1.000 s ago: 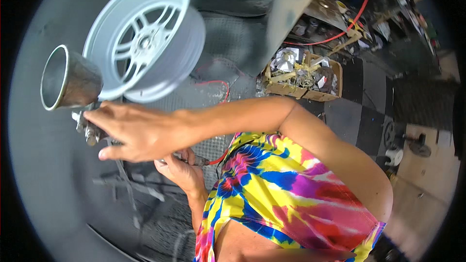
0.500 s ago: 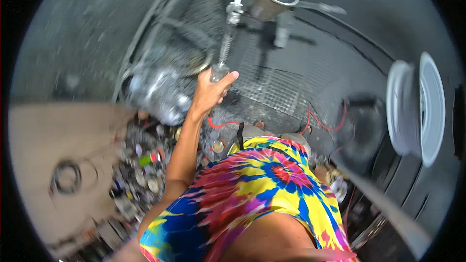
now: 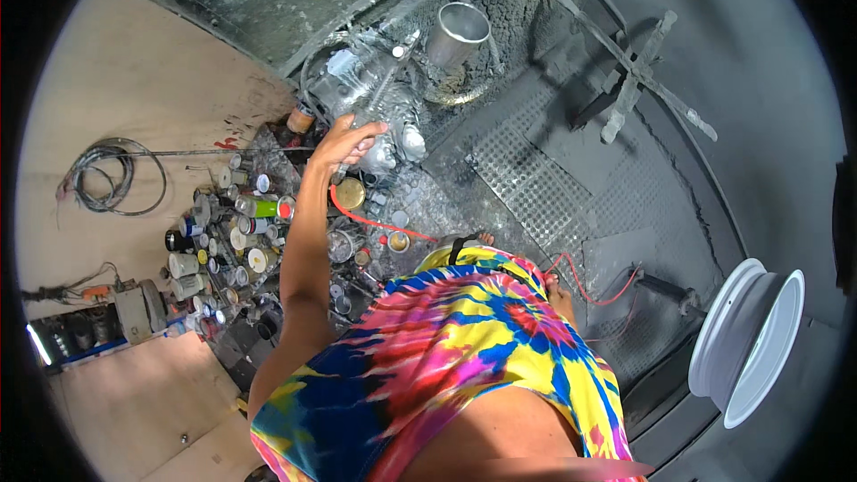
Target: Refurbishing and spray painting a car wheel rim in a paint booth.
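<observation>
Left hand (image 3: 346, 145) curls round the handle of the spray gun (image 3: 386, 87), well apart from the white wheel rim (image 3: 734, 326) at right; metal cup (image 3: 453, 46) mouth-up, presumably against spills; red hose (image 3: 361, 218) slack, likely for reach; right hand out of view, can't tell its grip.

a person wears a sleeveless tie-dye top (image 3: 446, 339) with a rounded scoop neckline. on the top's front, a starburst with a pinkish-red centre spreads into rays of blue and yellow; toward the top's left side, streaks of pink, purple and white lead to a broad patch of deep blue. just past the top's hem show a little pale greyish cloth (image 3: 435, 256) and a dark strap (image 3: 459, 248). beside the top, the left arm (image 3: 303, 250) and left hand (image 3: 342, 144) are bare; beyond the hem, a foot (image 3: 561, 297) shows uncovered toes.
</observation>
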The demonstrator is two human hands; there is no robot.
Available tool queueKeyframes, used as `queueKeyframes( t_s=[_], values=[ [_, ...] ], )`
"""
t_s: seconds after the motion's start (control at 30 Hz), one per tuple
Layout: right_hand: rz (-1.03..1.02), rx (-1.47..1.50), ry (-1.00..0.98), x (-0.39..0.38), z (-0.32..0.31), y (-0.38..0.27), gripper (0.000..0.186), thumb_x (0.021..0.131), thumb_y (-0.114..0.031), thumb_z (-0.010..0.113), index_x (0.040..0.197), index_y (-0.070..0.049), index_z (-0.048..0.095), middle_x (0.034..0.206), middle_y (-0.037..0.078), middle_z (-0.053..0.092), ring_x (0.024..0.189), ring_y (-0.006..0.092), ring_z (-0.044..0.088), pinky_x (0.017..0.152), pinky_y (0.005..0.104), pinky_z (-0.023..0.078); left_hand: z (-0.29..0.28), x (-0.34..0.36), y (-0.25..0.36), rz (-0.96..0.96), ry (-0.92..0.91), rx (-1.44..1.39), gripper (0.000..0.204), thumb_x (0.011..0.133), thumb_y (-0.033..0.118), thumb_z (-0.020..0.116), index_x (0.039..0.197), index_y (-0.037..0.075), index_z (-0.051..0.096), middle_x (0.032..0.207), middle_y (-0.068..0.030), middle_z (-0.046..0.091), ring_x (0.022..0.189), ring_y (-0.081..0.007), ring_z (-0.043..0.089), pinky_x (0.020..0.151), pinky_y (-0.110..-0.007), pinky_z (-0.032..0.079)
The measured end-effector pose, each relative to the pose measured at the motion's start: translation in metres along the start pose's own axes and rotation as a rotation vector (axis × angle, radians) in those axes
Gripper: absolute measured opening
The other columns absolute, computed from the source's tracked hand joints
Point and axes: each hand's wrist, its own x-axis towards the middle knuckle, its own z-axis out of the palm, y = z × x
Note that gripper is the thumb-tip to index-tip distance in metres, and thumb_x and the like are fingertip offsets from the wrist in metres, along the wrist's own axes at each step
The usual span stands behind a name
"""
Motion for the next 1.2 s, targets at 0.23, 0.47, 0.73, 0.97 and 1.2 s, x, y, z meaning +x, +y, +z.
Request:
queueKeyframes(
  t_s=[0.23, 0.47, 0.73, 0.97, 1.2],
  values=[
    [-0.025, -0.009, 0.257, 0.014, -0.009, 0.089, 0.026, 0.095, -0.027, 0.063, 0.095, 0.000, 0.065, 0.076, 0.015, 0.066, 0.067, 0.0288, 0.061, 0.065, 0.0427, 0.048, -0.036, 0.005, -0.025, -0.054, -0.085, -0.054, 0.037, 0.089, 0.028, 0.078, 0.069, 0.014, 0.049, 0.057, 0.0061, 0.044, 0.041, -0.0016, 0.034, 0.035, -0.021, 0.019],
    [-0.112, -0.060, 0.252, 0.029, -0.017, 0.086, 0.026, 0.095, -0.026, 0.063, 0.095, 0.000, 0.065, 0.077, 0.015, 0.066, 0.067, 0.0295, 0.061, 0.065, 0.0428, 0.048, -0.065, 0.022, -0.048, -0.036, -0.144, -0.137, 0.038, 0.090, 0.026, 0.075, 0.067, 0.014, 0.047, 0.057, 0.0054, 0.043, 0.040, -0.0020, 0.034, 0.035, -0.021, 0.019],
    [-0.219, -0.152, 0.224, 0.042, -0.026, 0.071, 0.026, 0.095, -0.026, 0.063, 0.095, -0.001, 0.065, 0.077, 0.015, 0.066, 0.068, 0.0303, 0.061, 0.065, 0.0429, 0.048, -0.082, 0.032, -0.066, -0.038, -0.232, -0.190, 0.038, 0.093, 0.026, 0.070, 0.065, 0.014, 0.047, 0.056, 0.0062, 0.041, 0.040, -0.0026, 0.031, 0.035, -0.021, 0.018],
    [-0.284, -0.197, 0.202, 0.041, -0.024, 0.062, 0.025, 0.094, -0.026, 0.063, 0.096, -0.001, 0.065, 0.078, 0.016, 0.066, 0.069, 0.0311, 0.062, 0.066, 0.0430, 0.048, -0.100, 0.055, -0.084, -0.023, -0.407, -0.331, 0.041, 0.096, 0.030, 0.065, 0.063, 0.014, 0.046, 0.056, 0.0054, 0.042, 0.038, -0.0024, 0.030, 0.034, -0.021, 0.020],
    [-0.339, -0.202, 0.169, 0.040, -0.002, 0.059, 0.025, 0.094, -0.026, 0.063, 0.096, -0.001, 0.065, 0.079, 0.016, 0.066, 0.069, 0.0319, 0.062, 0.066, 0.0431, 0.048, -0.118, 0.066, -0.100, 0.001, -0.352, -0.299, 0.027, 0.099, 0.030, 0.063, 0.083, 0.010, 0.055, 0.061, 0.0035, 0.048, 0.040, -0.0035, 0.035, 0.035, -0.020, 0.025]
  ],
)
